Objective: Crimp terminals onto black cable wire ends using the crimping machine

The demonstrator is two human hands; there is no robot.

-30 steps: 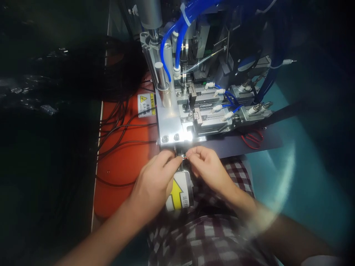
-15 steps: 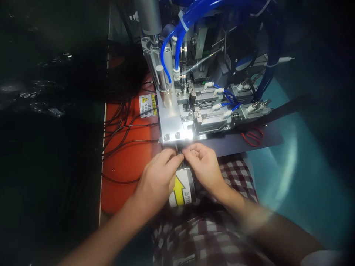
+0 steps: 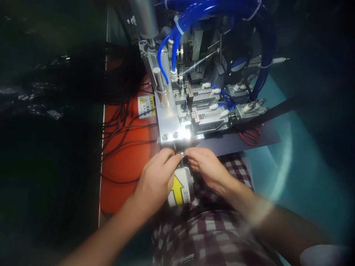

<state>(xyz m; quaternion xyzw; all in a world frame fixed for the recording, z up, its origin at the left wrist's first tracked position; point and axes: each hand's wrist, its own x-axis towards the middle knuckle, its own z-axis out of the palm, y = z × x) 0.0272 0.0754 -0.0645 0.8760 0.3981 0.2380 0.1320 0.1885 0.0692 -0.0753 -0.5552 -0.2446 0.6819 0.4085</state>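
Head view: two bare hands at the near end of a bench machine, working over a narrow gap between a bright metal plate point(image 3: 169, 123) and a curved white label point(image 3: 183, 177) printed with a yellow arrow point(image 3: 177, 192). Left hand point(image 3: 155, 175): fingers curled, forefinger at the plate's near edge, thumb tip beside a small shiny part point(image 3: 182, 154); whether it has hold of the part cannot be told. Right hand point(image 3: 209, 166): nearly closed, thumb and fingertips drawn together at the part's other side; grip likewise too small to make out. Small shiny part: located between the two sets of fingertips, just below the plate and above the label. Plate: two screws at its near edge, one upright round metal post point(image 3: 157, 78), one large cylinder point(image 3: 145, 18) behind. Machine, right side: metal slide units point(image 3: 209, 122) with white elbow fittings point(image 3: 213, 107); thick blue tubing point(image 3: 205, 7) arching above. Machine, left side: red base point(image 3: 116, 199), black cables point(image 3: 126, 125) lying across it, one yellow-and-white warning label point(image 3: 146, 106). Further right: red looped item point(image 3: 251, 137) on a dark board point(image 3: 233, 143), above a teal surface point(image 3: 277, 166). Foreground: checked garment point(image 3: 199, 229), pale sleeve point(image 3: 318, 255) at the right forearm.
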